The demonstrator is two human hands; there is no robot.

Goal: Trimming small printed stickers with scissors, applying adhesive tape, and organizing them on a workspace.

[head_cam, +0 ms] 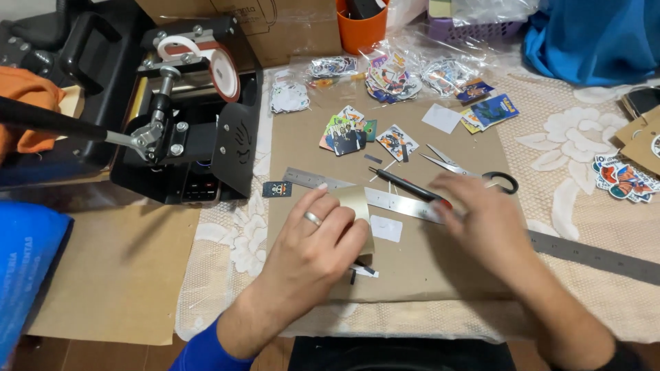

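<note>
Nearest the camera, the left hand [313,240], a ring on one finger, lies mostly flat with fingers spread, pressing a small pale sheet [355,206] onto a brown cardboard mat [419,254], seemingly to keep it from sliding. The right hand [474,220] is blurred (its grip cannot be told) over a steel ruler [405,204] and a black-and-red craft knife [405,185]. Just beyond lie scissors [474,173]. Farther off, printed stickers [350,134] are scattered; a black mug press [192,110] stands at far left.
</note>
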